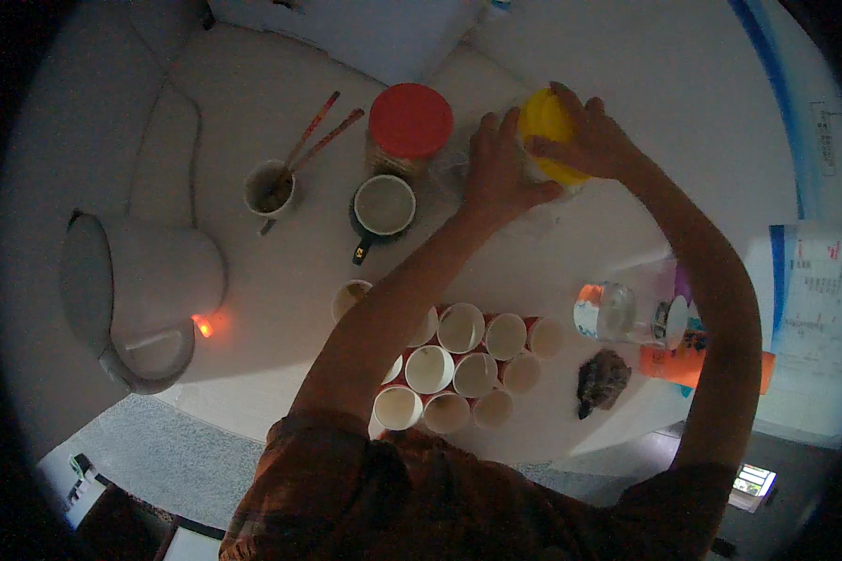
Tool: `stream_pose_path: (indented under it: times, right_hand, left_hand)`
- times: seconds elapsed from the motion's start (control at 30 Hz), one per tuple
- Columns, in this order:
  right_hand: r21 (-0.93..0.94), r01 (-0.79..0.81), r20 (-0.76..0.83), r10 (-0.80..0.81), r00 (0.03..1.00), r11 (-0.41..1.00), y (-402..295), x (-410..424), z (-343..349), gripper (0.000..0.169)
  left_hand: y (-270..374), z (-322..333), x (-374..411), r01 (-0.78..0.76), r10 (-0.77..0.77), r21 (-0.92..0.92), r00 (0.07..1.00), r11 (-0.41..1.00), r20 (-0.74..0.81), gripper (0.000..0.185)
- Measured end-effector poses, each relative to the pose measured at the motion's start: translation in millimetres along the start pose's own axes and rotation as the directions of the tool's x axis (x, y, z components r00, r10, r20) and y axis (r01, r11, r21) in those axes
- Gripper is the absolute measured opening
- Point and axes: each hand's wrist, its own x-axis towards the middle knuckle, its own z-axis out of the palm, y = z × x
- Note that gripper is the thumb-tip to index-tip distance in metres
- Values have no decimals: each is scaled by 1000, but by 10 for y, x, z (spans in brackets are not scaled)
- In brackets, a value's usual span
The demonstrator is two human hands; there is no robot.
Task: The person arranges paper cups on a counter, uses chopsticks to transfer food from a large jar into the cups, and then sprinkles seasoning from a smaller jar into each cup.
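My right hand point(589, 137) rests on the yellow lid point(551, 119) of a container at the upper right, fingers bent over its top and edge. Just left of it is my left hand point(498, 168), with fingers spread close to the lid's left side; whether it touches the container is unclear. Beside my left hand stands a jar with a red lid point(411, 120). A dark mug point(384, 205) with a pale inside sits below that jar. Several paper cups point(461, 328) stand in rows near my body, some partly hidden by my left forearm.
At left stands an electric kettle point(161, 273) with a glowing orange light. A cup point(269, 189) holds two patterned sticks. A clear bottle point(607, 312) lies at right, near a dark crumpled item point(603, 382) and an orange packet point(663, 365). Printed papers point(817, 280) lie at the far right.
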Motion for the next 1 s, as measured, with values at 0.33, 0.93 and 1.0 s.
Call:
stream_pose_path:
  times: [0.33,0.93,1.0]
  right_hand:
    - [-321,573,26,-597,802,754,214,3,-254,99]
    - [-343,583,40,-609,792,736,16,-41,-171,96]
    - [-267,451,137,-429,893,852,-160,-81,-265,100]
  left_hand:
    - [-72,-27,-6,-50,50,-61,999,997,-13,109]
    - [-59,51,21,-186,192,93,979,978,-61,93]
    - [-76,89,2,-216,225,132,973,967,-53,90]
